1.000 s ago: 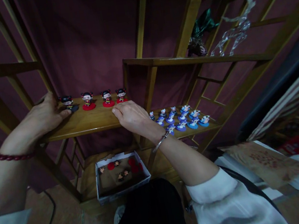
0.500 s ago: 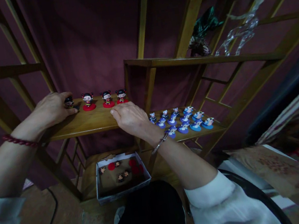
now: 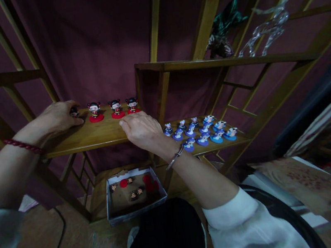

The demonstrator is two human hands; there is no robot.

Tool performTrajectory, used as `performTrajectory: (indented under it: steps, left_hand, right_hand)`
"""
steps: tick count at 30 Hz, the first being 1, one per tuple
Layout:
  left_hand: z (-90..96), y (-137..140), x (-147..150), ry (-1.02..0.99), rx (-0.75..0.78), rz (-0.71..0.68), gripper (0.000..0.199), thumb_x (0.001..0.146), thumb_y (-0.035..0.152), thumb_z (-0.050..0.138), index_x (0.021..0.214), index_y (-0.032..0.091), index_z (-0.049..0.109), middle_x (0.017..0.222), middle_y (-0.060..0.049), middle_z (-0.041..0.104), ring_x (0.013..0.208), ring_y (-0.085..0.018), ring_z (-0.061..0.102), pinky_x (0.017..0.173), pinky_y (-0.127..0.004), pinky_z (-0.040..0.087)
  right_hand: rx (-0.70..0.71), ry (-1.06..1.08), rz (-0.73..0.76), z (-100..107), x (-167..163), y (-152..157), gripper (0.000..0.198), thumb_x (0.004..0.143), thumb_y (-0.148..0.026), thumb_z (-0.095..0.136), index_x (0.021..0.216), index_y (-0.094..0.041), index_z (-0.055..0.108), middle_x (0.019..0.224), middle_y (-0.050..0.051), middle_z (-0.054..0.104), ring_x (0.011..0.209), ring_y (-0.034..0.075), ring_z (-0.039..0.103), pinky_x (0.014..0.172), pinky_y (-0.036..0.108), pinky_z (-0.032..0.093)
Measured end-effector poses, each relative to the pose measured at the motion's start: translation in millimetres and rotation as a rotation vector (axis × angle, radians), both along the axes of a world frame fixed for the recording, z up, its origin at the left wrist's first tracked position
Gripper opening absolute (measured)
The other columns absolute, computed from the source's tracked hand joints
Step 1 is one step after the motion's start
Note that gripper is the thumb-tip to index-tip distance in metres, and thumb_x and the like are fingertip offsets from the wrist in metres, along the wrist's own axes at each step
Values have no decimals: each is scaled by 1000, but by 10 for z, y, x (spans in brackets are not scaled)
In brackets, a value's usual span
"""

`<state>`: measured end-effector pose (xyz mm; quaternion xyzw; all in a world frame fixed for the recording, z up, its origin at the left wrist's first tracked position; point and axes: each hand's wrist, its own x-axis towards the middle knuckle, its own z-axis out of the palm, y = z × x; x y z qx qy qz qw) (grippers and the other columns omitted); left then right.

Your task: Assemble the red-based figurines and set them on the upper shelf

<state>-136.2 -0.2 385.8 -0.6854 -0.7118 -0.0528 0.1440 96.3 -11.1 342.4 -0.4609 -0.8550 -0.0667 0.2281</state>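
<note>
**Left hand closes over the end doll**

While the right hand point(image 3: 143, 129) lies flat on the front edge of the wooden shelf point(image 3: 92, 135), holding nothing, the left hand point(image 3: 57, 116) now covers the little doll point(image 3: 74, 111) at the left end of the row.

Nearest to the person, low down, a white box point(image 3: 134, 194) sits on the bottom shelf with a few small dolls and red bases lying inside it. Above it, the right hand rests with its grip loose and its fingers spread on the wood.

Farther back, the left hand's grip is curled around the end doll. Only a bit of the doll's dark head peeks out past the fingers. A second ago that doll stood in plain sight with the fingertips just touching its base. Now the hand has slid over it, so it looks like the hand has taken hold of it.

Just beside it, three red-based dolls point(image 3: 113, 108) stand upright in a row, as before. To the right, the blue figures point(image 3: 199, 130) sit on a lower shelf, also unchanged.
</note>
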Motion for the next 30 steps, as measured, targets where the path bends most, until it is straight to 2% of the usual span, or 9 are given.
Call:
performTrajectory:
  steps: [7,19,22,25,28,30]
  left_hand:
    - [11,17,-26,-7,-29,56,61,79,43,47,131,12,39,119,-12,59,99,-23,57,81,-31,46]
    - [-5,-6,-57,-27,-39,52,63,80,44,46,133,11,36,122,-15,56,104,-27,55,85,-36,45]
    - [-4,-106,-26,-22,43,8,64,82,44,43,135,9,33,131,-18,47,115,-31,48,92,-41,42]
    - [-16,-267,32,-14,176,-46,57,86,39,35,133,7,37,136,-21,39,121,-33,43,97,-43,38]
    - [-56,-425,122,-17,366,-125,47,88,29,29,125,6,48,133,-19,44,121,-29,44,101,-37,34]
    - [-101,-490,187,-60,372,-172,45,86,24,29,120,8,53,127,-15,51,115,-26,50,98,-34,38]
  right_hand:
    - [5,-2,2,-3,7,-7,41,95,-36,26,101,-20,63,105,7,65,99,23,56,85,35,43]
    - [-6,-6,-16,6,-5,-7,41,95,-36,27,101,-19,64,107,7,65,101,23,55,86,34,43]
    - [-1,7,-9,-3,0,8,39,94,-36,29,103,-19,63,106,8,65,99,23,56,85,34,43]
    - [32,52,11,-13,-3,20,36,93,-34,33,106,-18,62,105,8,66,97,23,57,84,33,43]
    - [68,114,64,-10,-35,14,34,91,-27,36,111,-16,61,111,8,64,103,21,55,91,32,40]
    - [59,151,128,2,-76,5,35,89,-20,35,115,-14,58,115,8,62,106,19,54,94,29,38]
